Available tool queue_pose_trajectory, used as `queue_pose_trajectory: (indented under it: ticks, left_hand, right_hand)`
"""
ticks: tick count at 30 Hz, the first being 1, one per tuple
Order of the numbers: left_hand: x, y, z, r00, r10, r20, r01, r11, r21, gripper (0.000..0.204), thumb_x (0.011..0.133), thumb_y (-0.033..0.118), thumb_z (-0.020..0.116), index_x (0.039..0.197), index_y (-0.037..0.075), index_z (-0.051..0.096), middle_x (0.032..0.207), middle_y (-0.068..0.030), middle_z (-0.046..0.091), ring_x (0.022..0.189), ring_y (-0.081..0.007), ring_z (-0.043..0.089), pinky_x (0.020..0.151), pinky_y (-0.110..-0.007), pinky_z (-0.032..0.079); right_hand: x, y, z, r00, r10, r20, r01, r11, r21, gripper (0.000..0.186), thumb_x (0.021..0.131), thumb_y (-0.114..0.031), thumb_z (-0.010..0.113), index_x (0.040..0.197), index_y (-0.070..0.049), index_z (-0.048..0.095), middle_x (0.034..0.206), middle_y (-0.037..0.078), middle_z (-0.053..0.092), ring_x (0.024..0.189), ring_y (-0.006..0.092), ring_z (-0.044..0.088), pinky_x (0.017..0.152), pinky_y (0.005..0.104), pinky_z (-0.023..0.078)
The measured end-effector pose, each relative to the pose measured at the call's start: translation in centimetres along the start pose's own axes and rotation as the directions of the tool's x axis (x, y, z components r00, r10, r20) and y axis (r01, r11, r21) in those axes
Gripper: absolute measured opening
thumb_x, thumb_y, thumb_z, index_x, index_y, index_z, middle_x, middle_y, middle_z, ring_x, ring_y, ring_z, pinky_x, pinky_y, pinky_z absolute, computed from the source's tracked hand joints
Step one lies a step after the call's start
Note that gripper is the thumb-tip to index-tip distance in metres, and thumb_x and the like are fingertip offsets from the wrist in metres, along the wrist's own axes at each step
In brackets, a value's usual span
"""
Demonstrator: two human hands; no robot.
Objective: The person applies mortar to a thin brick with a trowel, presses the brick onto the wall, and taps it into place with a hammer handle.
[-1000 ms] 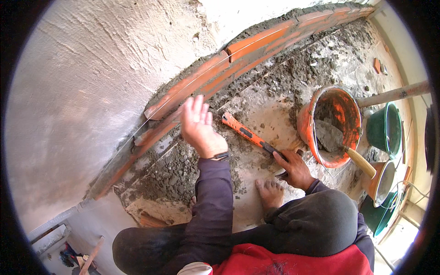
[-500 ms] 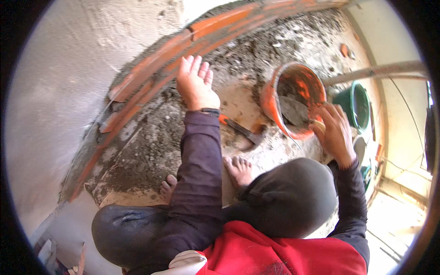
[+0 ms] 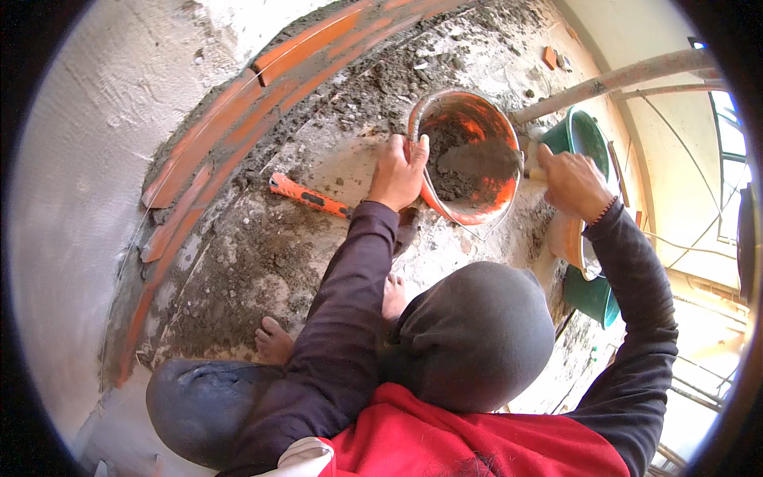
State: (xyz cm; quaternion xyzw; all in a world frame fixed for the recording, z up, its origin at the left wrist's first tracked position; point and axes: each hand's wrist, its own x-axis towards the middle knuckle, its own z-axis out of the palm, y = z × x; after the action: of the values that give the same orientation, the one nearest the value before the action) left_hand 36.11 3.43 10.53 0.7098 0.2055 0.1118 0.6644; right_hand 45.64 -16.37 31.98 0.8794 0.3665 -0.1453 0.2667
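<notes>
An orange bucket [image 3: 425, 193] with grey mortar [image 3: 455, 181] inside stands on the dirty floor in front of me. My left hand [image 3: 400, 172] is closed on its near-left rim, thumb along the top. On the other side, my right hand [image 3: 574, 183] grips the pale handle of a trowel [image 3: 486, 161]. The trowel's blade, coated grey, lies across the bucket's mouth over the mortar. Beside my left wrist lies a hammer [image 3: 310, 195] with an orange handle; my forearm and hand hide part of it.
A curved row of orange bricks [image 3: 310, 45] runs along the plastered wall [image 3: 103, 159] at left. Green buckets [image 3: 588, 131] and a pale orange container [image 3: 566, 238] stand at right. A pole [image 3: 616, 82] slants in from the upper right. Mortar crumbs [image 3: 230, 270] cover the floor by my feet.
My left hand, open and palm up before, has come down to the bucket's rim. My right hand has shifted up with the trowel, whose blade now lies across the bucket. The view has shifted.
</notes>
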Motion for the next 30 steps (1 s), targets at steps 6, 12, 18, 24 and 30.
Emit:
queue_pose_trajectory:
  ticks: [6, 12, 18, 24, 30]
  left_hand:
    - [-0.6, 0.4, 1.4, 0.991, 0.085, 0.102, -0.073, 0.991, -0.115, 0.043, 0.093, 0.039, 0.062, 0.088, -0.001, 0.050, 0.094, -0.0175, 0.048, 0.092, -0.0296, 0.046, 0.084, -0.039, 0.040]
    - [-1.8, 1.8, 1.6, 0.988, 0.095, 0.122, -0.089, 0.994, -0.057, 0.042, 0.093, 0.038, 0.062, 0.089, -0.002, 0.049, 0.090, -0.0163, 0.048, 0.091, -0.0292, 0.046, 0.082, -0.040, 0.041]
    - [-2.5, 2.6, 2.5, 0.968, 0.244, 0.065, -0.246, 0.968, 0.038, 0.043, 0.095, 0.042, 0.059, 0.086, 0.000, 0.050, 0.086, -0.0082, 0.044, 0.079, -0.0190, 0.046, 0.073, -0.033, 0.040]
    - [-2.0, 1.4, 2.4, 0.992, 0.100, 0.073, -0.089, 0.986, -0.141, 0.041, 0.097, 0.039, 0.056, 0.087, 0.000, 0.050, 0.087, -0.0125, 0.046, 0.086, -0.0259, 0.045, 0.079, -0.038, 0.040]
    - [-1.1, -3.6, 3.4, 0.997, 0.069, -0.020, -0.071, 0.886, -0.458, 0.057, 0.104, 0.049, 0.029, 0.084, 0.000, 0.050, 0.087, -0.0123, 0.045, 0.085, -0.0270, 0.046, 0.082, -0.039, 0.038]
  right_hand:
    - [1.6, 1.3, 1.8, 0.972, -0.029, -0.232, -0.026, 0.973, -0.231, 0.014, 0.083, -0.013, 0.055, 0.079, -0.006, 0.066, 0.067, 0.012, 0.064, 0.066, 0.0293, 0.067, 0.058, 0.0434, 0.051]
    - [-0.3, -1.6, 2.7, 0.977, -0.132, -0.165, 0.096, 0.972, -0.213, 0.012, 0.077, -0.012, 0.057, 0.069, -0.008, 0.065, 0.065, 0.012, 0.064, 0.068, 0.0268, 0.067, 0.059, 0.0395, 0.052]
    - [-1.1, -1.5, 4.1, 0.997, -0.077, 0.005, 0.076, 0.988, 0.134, 0.015, 0.077, -0.019, 0.059, 0.077, -0.007, 0.068, 0.070, 0.015, 0.064, 0.074, 0.0328, 0.067, 0.066, 0.0453, 0.053]
    - [-1.3, 3.5, 4.8, 0.979, -0.138, 0.152, 0.035, 0.840, 0.541, 0.031, 0.080, -0.035, 0.068, 0.089, -0.005, 0.069, 0.072, 0.018, 0.062, 0.069, 0.0320, 0.064, 0.064, 0.0420, 0.048]
    - [-3.4, 4.3, 4.7, 0.977, -0.053, 0.204, -0.128, 0.621, 0.773, 0.025, 0.083, -0.022, 0.069, 0.093, 0.001, 0.065, 0.067, 0.009, 0.054, 0.062, 0.0116, 0.051, 0.059, 0.0309, 0.044]
